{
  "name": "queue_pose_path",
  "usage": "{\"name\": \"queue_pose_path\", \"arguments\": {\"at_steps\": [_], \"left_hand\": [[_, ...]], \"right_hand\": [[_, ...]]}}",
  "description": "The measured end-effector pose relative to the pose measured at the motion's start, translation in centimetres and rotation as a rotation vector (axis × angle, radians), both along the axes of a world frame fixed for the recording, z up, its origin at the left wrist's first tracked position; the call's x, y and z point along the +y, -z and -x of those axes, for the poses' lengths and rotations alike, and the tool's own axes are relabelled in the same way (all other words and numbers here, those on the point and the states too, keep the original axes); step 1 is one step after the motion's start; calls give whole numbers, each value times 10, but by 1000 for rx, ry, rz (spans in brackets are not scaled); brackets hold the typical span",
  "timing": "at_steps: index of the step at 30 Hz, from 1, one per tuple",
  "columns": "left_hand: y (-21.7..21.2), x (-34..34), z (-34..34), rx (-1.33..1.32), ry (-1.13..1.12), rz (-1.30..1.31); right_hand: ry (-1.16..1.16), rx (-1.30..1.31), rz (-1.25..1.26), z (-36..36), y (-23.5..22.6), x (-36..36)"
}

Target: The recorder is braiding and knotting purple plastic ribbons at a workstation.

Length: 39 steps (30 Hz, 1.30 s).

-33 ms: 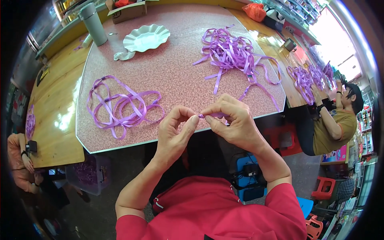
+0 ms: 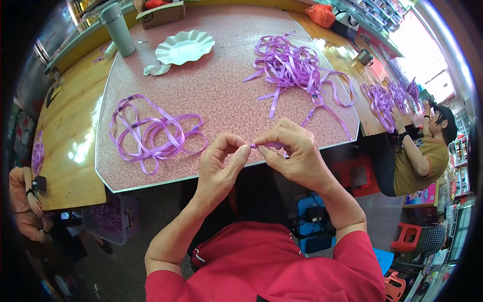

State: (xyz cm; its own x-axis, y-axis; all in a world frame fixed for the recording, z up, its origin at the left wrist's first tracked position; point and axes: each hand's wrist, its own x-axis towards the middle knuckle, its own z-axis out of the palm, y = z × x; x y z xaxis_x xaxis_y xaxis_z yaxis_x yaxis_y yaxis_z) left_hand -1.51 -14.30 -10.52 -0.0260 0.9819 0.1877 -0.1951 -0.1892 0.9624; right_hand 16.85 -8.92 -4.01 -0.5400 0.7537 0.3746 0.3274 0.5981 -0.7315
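Observation:
Between my two hands, just over the table's near edge, a purple ribbon [image 2: 253,146] shows a small knot-like bunch at the fingertips. My left hand [image 2: 224,163] pinches it from one side with thumb and forefinger. From the other side my right hand [image 2: 292,151] pinches it too, and a strip of the ribbon runs back under its fingers. Most of the ribbon is hidden by my hands. A loose set of purple ribbon loops [image 2: 151,133] lies on the table to the left. Farther right sits a larger tangled pile of purple ribbons [image 2: 289,63], with ends trailing toward my right hand.
On the pink speckled table [image 2: 221,95] stand a white scalloped dish [image 2: 184,48], a crumpled tissue [image 2: 156,70] and a grey-green tumbler [image 2: 118,30]. A co-worker [image 2: 422,151] handles purple ribbons at the right; another person's arms [image 2: 27,201] show at far left. A blue stool [image 2: 309,214] is below.

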Motion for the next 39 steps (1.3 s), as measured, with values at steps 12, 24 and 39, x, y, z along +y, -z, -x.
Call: {"name": "queue_pose_path", "arguments": {"at_steps": [12,24,39], "left_hand": [[2,2,4,45,36,14],[-1,0,3,24,24,30],[-1,-1,3,-4,84,54]], "right_hand": [[-3,-49,-45,0,0,0],[-7,-53,-50,4,-3,-4],[-54,-80,-40,-4,-5,-2]]}}
